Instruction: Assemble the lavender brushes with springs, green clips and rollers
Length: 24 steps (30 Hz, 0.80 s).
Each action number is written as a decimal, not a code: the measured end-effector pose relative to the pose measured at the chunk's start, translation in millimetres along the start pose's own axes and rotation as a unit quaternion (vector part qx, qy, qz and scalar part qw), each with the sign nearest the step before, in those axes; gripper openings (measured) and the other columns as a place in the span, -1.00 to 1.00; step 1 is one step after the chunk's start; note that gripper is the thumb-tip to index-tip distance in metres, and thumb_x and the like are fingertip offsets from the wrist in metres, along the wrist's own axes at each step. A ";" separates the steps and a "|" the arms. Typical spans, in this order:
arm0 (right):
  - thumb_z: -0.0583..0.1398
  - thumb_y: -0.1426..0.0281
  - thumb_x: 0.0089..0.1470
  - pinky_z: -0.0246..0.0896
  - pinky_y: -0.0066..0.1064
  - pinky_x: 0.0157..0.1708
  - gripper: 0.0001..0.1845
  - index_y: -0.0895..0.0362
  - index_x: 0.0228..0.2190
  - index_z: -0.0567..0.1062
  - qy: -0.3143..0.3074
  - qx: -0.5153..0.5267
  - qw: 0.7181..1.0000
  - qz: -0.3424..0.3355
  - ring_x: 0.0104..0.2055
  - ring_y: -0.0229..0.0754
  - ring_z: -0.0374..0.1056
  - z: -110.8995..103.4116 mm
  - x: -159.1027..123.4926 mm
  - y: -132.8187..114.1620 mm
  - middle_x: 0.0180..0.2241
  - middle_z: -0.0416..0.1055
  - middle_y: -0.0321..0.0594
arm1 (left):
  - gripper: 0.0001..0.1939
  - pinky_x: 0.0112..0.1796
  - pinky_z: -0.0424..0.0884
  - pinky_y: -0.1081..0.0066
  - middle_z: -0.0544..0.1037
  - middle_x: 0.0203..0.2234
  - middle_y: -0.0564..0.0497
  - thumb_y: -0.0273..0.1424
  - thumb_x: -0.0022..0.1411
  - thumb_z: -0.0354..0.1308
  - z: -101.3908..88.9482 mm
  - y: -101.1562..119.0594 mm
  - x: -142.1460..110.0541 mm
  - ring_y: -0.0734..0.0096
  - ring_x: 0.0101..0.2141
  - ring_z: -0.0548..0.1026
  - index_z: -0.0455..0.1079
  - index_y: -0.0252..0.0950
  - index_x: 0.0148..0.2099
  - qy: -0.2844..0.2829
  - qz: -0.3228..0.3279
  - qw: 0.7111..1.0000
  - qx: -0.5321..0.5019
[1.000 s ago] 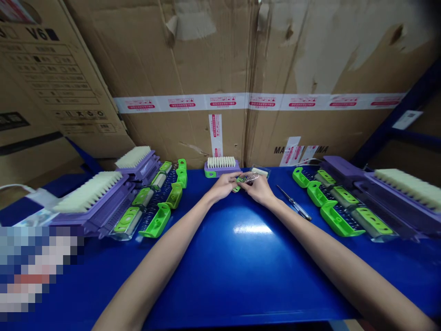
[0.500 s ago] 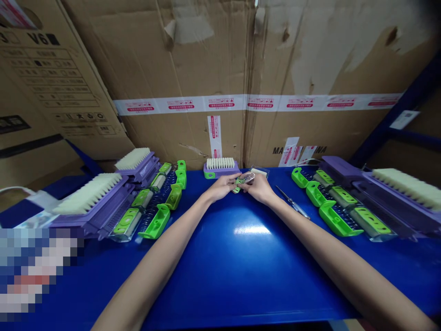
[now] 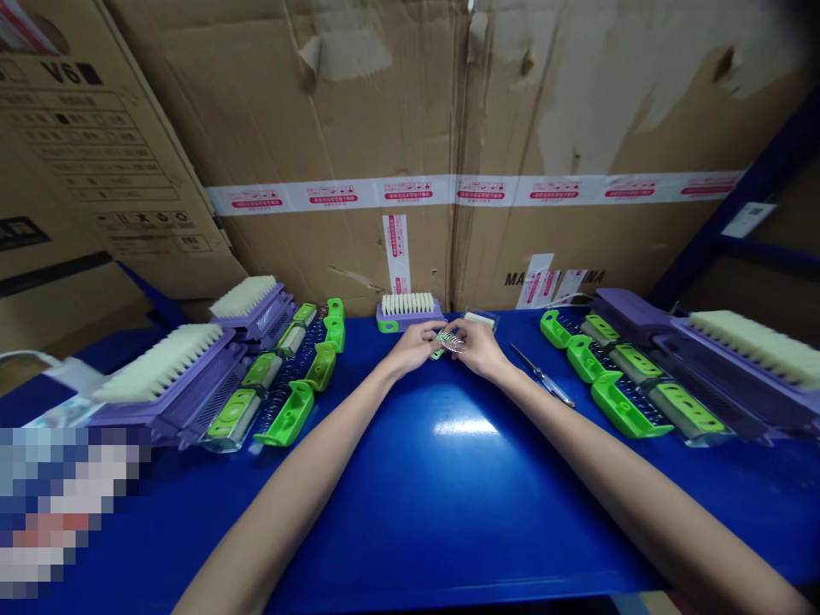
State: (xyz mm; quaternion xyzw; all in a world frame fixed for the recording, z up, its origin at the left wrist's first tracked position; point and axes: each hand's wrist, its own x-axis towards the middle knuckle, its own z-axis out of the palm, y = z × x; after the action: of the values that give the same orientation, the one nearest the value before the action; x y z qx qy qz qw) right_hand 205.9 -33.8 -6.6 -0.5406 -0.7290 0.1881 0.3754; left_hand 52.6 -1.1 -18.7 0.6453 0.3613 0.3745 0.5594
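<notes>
Both hands meet over the far middle of the blue table. My left hand (image 3: 413, 348) has its fingers closed on a small green plastic part (image 3: 438, 352), mostly hidden by the fingers. My right hand (image 3: 482, 348) pinches a shiny metal coil spring (image 3: 452, 342), which lies against the green part between the hands. Just behind my left hand stands a purple and green brush (image 3: 410, 309) with cream bristles facing up. Behind my right hand lies a clear packet with a whitish piece (image 3: 480, 319).
A screwdriver (image 3: 543, 376) lies right of my right hand. Purple bristled brush pieces (image 3: 160, 363), green caps (image 3: 288, 414), springs and green-topped blocks line the left side. Similar green caps (image 3: 628, 406) and purple pieces (image 3: 762, 350) line the right. Cardboard (image 3: 333, 248) walls the back.
The spring has turned between the fingers, and its coils now face me more plainly. Both hands stay in nearly the same place. The view has shifted slightly.
</notes>
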 end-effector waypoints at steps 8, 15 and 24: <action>0.17 0.57 -0.09 0.11 -0.51 -0.46 -0.74 0.17 -0.30 0.54 -0.004 -0.014 0.999 -0.041 -0.53 -0.29 0.32 -1.2 1.2 2.7 -0.58 0.44 -0.32 | -0.47 -0.35 0.33 0.45 0.57 -0.35 -0.09 -0.53 0.04 0.23 -1.0 -0.1 0.5 0.45 -0.38 0.47 0.32 -0.40 0.11 -0.017 0.000 1.000 -0.020; 0.13 0.52 -0.03 0.23 -0.41 -0.32 -0.69 0.15 -0.20 0.52 -0.003 -0.036 0.996 -0.080 -0.42 -0.20 0.36 -0.1 -0.5 6.5 -0.45 0.48 -0.23 | -0.41 -0.17 0.35 0.39 0.57 -0.23 -0.12 -0.57 0.07 0.18 -5.6 -6.5 -0.1 0.41 -0.24 0.49 0.23 -0.41 0.18 -0.013 0.030 0.999 -0.017; 0.16 0.36 0.02 0.21 -0.25 0.00 -0.56 0.18 -0.03 0.41 0.075 -0.098 0.975 -0.184 -0.03 -0.04 0.29 8.2 -7.4 8.4 -0.09 0.36 -0.04 | -0.15 -0.18 0.38 0.41 0.51 -0.14 -0.13 -0.71 -0.19 0.18 2.1 -4.6 -4.5 0.41 -0.22 0.48 0.14 -0.44 0.23 0.037 0.060 0.997 -0.026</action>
State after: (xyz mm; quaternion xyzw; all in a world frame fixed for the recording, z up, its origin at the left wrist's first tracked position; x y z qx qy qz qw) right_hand 206.2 -36.6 -20.2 -0.4440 -0.8005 0.0022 0.4025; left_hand 52.2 -5.5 -23.8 0.6369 0.3323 0.4402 0.5386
